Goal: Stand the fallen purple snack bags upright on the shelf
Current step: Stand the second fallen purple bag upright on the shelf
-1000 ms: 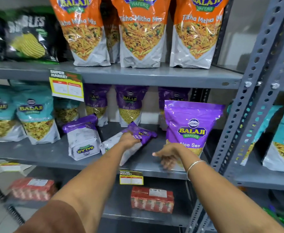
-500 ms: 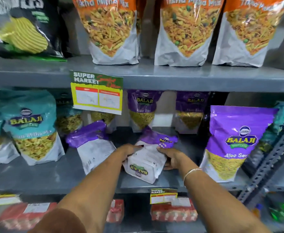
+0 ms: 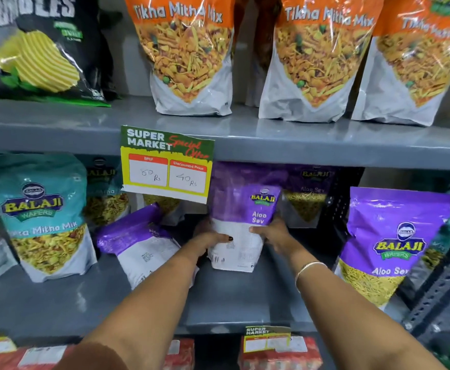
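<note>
Since half a second ago the purple bag between the hands has swung from lying tilted on its back to standing upright, its plain back panel toward the camera, and the view has closed in on the shelf. The grey middle shelf (image 3: 245,303) carries everything: the held purple Aloo Sev bag (image 3: 241,217) stands near the middle of it, under the upper shelf's front edge (image 3: 325,148). A front-facing purple bag (image 3: 389,244) stands upright toward the shelf's right end, close to the perforated upright. A fallen purple bag (image 3: 138,241) leans back just left of the held one, its lower corner behind the left forearm. Teal Balaji bags (image 3: 42,217) stand toward the left end, and orange Tikha Mitha Mix bags (image 3: 189,57) line the upper shelf. The price card (image 3: 166,164) hangs from the upper shelf's front edge, overlapping the held bag's top left corner. The left hand (image 3: 210,237) clasps the held bag's left side, the right hand (image 3: 270,233) its right side, thumbs pressed on the white panel.
</note>
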